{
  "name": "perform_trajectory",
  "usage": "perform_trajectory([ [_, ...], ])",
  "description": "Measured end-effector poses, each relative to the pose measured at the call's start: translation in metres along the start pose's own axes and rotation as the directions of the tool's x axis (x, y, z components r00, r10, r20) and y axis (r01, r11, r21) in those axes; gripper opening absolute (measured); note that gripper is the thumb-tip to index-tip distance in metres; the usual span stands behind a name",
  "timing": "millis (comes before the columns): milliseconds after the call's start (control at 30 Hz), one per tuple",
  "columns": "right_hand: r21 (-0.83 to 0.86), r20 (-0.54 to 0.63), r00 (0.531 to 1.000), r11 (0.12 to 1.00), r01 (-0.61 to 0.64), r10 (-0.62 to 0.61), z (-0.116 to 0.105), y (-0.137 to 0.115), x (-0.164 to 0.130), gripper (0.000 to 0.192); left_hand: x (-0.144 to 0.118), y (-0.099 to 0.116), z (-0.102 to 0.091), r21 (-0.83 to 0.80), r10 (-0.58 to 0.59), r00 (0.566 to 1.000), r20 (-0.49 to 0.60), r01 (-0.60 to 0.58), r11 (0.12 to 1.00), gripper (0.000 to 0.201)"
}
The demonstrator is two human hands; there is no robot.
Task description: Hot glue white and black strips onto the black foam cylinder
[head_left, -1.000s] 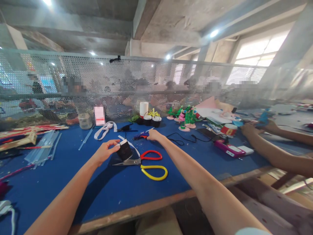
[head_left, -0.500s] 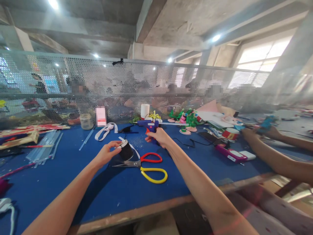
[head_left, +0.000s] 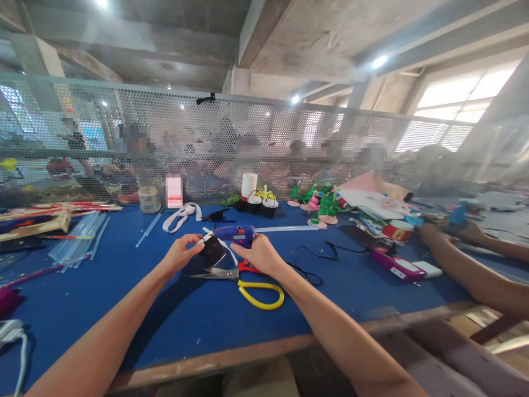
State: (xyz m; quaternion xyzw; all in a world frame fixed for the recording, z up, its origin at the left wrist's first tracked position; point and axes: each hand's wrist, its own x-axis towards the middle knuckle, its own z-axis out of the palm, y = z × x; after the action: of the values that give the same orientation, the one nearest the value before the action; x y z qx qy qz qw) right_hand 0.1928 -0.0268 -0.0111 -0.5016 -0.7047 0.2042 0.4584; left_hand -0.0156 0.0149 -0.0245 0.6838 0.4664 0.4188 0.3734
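My left hand [head_left: 181,253] holds a small black cup [head_left: 212,250] with a white ribbon at its rim, tilted, just above the blue table [head_left: 173,309]. My right hand [head_left: 260,255] grips a blue glue gun [head_left: 235,234] whose nozzle points left at the cup's rim. A clear glue stick [head_left: 285,228] juts out of the gun's back to the right. Scissors with one red and one yellow handle [head_left: 256,285] lie on the table right below both hands.
A black cord [head_left: 308,266] trails right of the gun. Clear glue sticks [head_left: 78,240] lie at the left, small black baskets [head_left: 262,205] and green figures [head_left: 322,205] at the back by a perforated screen [head_left: 264,143]. Another person's arms [head_left: 471,264] work at the right beside a pink phone [head_left: 392,263].
My right hand picked up the glue gun from the table farther back and brought it toward me, to the black cup. My left hand kept the cup and tilted it.
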Motion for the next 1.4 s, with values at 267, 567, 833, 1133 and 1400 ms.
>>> perform_trajectory([
  [267,-0.205,0.019,1.000,0.979,0.009,-0.005,0.006,0.000,-0.002,0.019,-0.001,0.001,0.003,-0.018,0.015,1.000,-0.024,-0.016,1.000,0.032],
  [567,-0.296,0.046,0.999,0.955,0.007,0.007,0.006,-0.009,-0.005,0.018,0.000,0.000,0.002,0.027,0.017,1.000,-0.020,-0.017,0.999,0.035],
  [833,-0.320,0.054,0.998,0.946,0.056,-0.041,0.007,-0.009,-0.006,0.016,0.000,-0.001,0.002,0.041,0.028,1.000,-0.009,-0.028,0.999,0.031],
  [1133,-0.322,0.039,0.999,0.947,-0.004,0.017,0.004,-0.005,-0.002,0.022,0.001,0.002,-0.001,0.067,0.031,1.000,0.005,-0.031,0.997,0.031],
  [1400,-0.271,0.001,0.999,0.962,-0.039,0.041,0.003,-0.003,-0.001,0.020,0.000,0.002,-0.002,0.092,0.042,0.999,0.021,-0.044,0.995,0.034],
])
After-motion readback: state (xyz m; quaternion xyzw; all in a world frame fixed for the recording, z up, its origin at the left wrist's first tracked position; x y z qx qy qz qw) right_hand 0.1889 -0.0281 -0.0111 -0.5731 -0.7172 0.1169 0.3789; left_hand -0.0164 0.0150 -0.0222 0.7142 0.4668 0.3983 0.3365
